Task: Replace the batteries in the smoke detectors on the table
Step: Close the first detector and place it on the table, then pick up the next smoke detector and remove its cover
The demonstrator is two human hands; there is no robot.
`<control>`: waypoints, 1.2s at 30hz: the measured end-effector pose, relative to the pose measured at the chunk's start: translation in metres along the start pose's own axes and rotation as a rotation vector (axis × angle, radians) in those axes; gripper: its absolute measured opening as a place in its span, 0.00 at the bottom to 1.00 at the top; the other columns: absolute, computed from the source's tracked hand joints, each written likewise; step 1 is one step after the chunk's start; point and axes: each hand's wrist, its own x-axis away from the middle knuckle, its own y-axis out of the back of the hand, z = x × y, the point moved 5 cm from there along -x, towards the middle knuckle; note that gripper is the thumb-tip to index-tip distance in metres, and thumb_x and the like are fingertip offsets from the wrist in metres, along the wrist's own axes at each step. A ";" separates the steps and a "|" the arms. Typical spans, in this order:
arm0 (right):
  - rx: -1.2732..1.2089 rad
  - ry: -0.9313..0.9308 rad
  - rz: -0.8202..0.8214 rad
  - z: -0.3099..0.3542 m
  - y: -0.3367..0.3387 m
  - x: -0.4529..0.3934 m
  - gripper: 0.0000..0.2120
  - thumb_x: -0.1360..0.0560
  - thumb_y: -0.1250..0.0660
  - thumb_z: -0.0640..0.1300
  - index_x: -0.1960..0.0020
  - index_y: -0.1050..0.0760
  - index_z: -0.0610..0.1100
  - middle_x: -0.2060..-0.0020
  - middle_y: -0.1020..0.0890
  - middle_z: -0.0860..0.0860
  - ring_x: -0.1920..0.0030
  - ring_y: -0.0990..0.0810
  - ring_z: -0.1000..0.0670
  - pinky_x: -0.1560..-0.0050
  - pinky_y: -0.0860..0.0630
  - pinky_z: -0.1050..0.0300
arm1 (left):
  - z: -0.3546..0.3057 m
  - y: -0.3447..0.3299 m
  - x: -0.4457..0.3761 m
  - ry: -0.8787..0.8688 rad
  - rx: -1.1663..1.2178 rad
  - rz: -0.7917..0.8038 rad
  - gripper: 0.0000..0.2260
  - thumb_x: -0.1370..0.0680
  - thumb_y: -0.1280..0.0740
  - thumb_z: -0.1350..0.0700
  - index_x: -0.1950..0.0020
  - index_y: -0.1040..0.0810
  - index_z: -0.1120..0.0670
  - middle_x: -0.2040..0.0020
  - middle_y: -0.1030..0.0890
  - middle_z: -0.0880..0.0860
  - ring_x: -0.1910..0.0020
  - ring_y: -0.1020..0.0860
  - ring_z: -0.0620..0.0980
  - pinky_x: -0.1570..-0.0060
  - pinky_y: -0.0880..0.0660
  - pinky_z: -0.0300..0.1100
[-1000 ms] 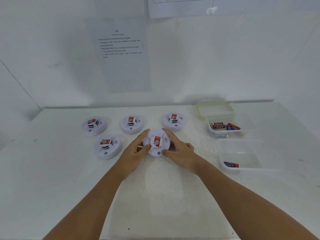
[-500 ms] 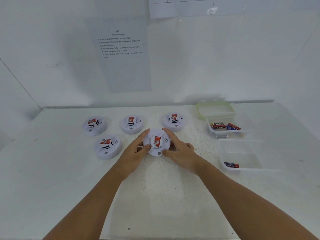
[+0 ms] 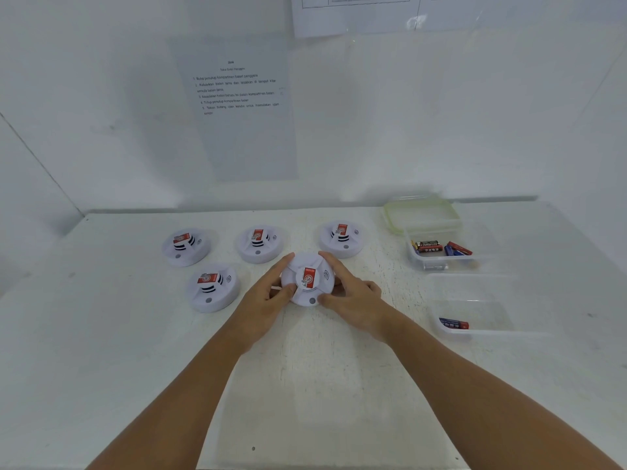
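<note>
White desk (image 3: 322, 385) fills most of the view, white walls behind it. Printed sheet (image 3: 237, 106) taped on the back wall, a second sheet (image 3: 353, 11) cut off at the top edge.

My two forearms come in from the bottom and meet mid-desk. Left hand (image 3: 268, 300) and right hand (image 3: 356, 300) both grip the same detector (image 3: 308, 283), one on each side: left thumb at its near-left rim, left index along the far-left rim; right index along the far-right rim, right thumb at the near-right rim by the small grey button. Fingers curled round it. It sits face up, red label on top; can't tell if its base touches the desk or is slightly raised.

Four other detectors, all face up with red labels, untouched: far-left detector (image 3: 186, 245), middle detector (image 3: 259, 244) and far-right detector (image 3: 342, 239) in a back row, front-left detector (image 3: 213, 287) nearer me, just left of my left hand. The held one is in front of the gap between the middle and far-right ones.

Right side: near tub (image 3: 492, 330), clear plastic, with one battery (image 3: 454, 323) at its left end. Behind it the far tub (image 3: 441, 262), clear, with several loose batteries (image 3: 441, 248), dark, red and blue. Greenish lid (image 3: 420, 212) lies flat behind that tub, touching or partly under it.
</note>
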 end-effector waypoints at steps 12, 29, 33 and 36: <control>-0.005 0.000 0.001 0.001 0.001 0.001 0.35 0.20 0.33 0.50 0.22 0.48 0.70 0.37 0.24 0.67 0.36 0.27 0.61 0.34 0.54 0.57 | -0.003 0.000 0.001 0.010 0.001 -0.013 0.24 0.15 0.37 0.52 0.21 0.38 0.39 0.33 0.24 0.41 0.46 0.22 0.30 0.50 0.23 0.28; 0.234 -0.111 -0.003 0.008 0.003 -0.023 0.33 0.21 0.34 0.59 0.19 0.43 0.60 0.24 0.35 0.51 0.27 0.33 0.45 0.25 0.46 0.43 | -0.009 0.016 -0.006 0.028 -0.270 -0.240 0.10 0.18 0.32 0.52 0.38 0.18 0.49 0.48 0.16 0.46 0.53 0.21 0.38 0.57 0.29 0.31; 0.277 -0.132 0.014 0.011 0.004 -0.024 0.32 0.21 0.36 0.60 0.20 0.42 0.59 0.25 0.33 0.50 0.27 0.34 0.44 0.26 0.45 0.43 | -0.012 0.020 -0.014 0.025 -0.373 -0.199 0.09 0.18 0.32 0.53 0.40 0.17 0.51 0.50 0.17 0.46 0.54 0.21 0.44 0.59 0.31 0.28; 0.287 -0.124 0.014 0.013 0.003 -0.021 0.32 0.21 0.36 0.60 0.20 0.42 0.58 0.25 0.34 0.50 0.27 0.34 0.44 0.27 0.44 0.43 | -0.008 0.024 -0.012 0.066 -0.416 -0.207 0.17 0.18 0.32 0.48 0.31 0.22 0.52 0.44 0.18 0.49 0.51 0.21 0.46 0.55 0.29 0.34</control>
